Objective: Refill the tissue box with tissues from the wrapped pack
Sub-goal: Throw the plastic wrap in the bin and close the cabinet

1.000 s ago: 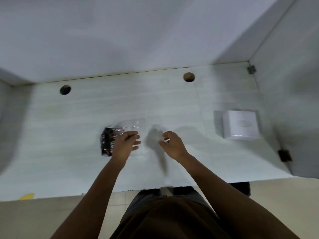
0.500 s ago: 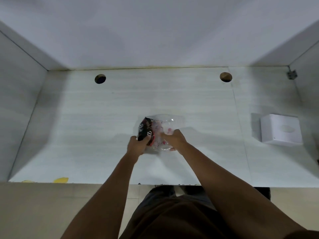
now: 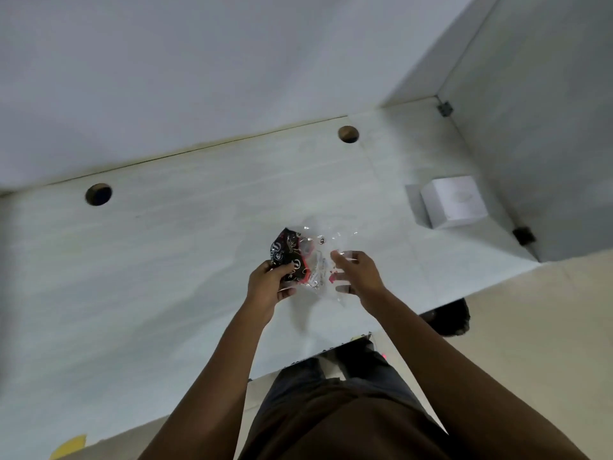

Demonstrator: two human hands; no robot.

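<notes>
Gripping the wrapped pack [image 3: 293,258] in the closed left hand [image 3: 269,283], right hand [image 3: 360,273] pinching its clear wrapper, tissue box [image 3: 452,200] well apart on the table [image 3: 185,247].

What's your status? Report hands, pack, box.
Both hands, left and right, gripping wrapped pack above desk. Tissue box far right, untouched. Path clear.

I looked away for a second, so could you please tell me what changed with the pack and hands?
Both hands took hold of the wrapped pack and raised it off the desk: left hand on its dark end, right hand on the clear wrap. The tissue box stayed untouched.
</notes>
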